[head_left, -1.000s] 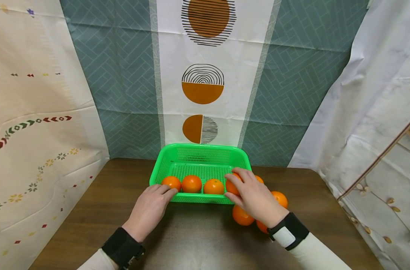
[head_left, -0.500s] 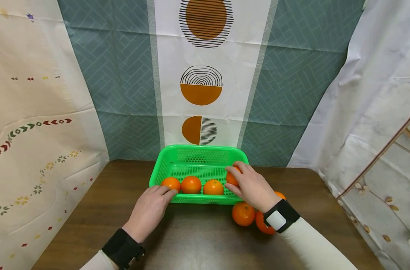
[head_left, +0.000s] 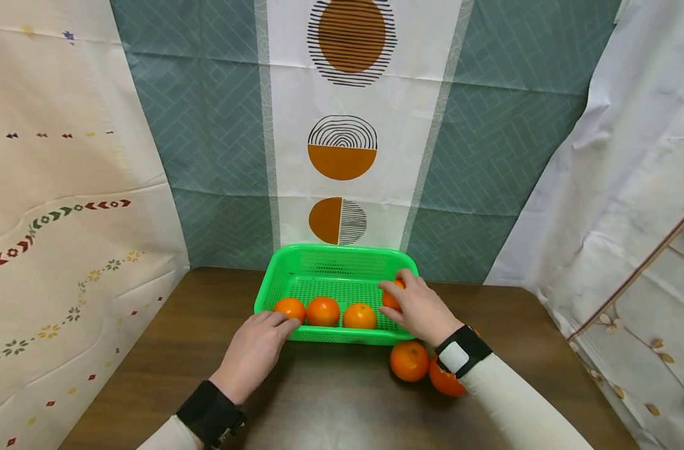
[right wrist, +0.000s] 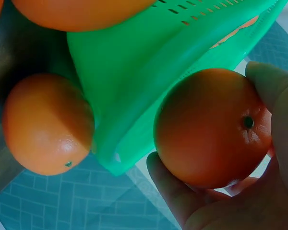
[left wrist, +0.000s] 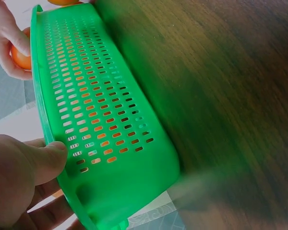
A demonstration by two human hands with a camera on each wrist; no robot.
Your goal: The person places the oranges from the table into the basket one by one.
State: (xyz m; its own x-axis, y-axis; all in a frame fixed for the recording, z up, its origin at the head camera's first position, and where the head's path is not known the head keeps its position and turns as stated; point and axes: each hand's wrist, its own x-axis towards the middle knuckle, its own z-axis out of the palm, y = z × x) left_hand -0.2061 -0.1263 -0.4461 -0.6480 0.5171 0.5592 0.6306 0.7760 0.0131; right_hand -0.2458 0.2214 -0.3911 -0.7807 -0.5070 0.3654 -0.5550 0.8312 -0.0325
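Between your right fingers (right wrist: 172,188) sits a probably firm, slick orange (right wrist: 206,129), best cupped round its middle, while your left fingers (left wrist: 47,162) pinch the green basket (left wrist: 129,182).

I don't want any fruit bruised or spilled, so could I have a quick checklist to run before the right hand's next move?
1. Grip on the fruit: ok; the right hand pinches an orange.
2. Basket steadied: ok; the left hand holds the near side of the green basket.
3. Free space inside: ok; bare floor shows behind the three oranges.
4. Held orange off the basket floor: cannot tell from these views.
5. Surroundings clear: not ok; loose oranges lie by the basket's near right corner.
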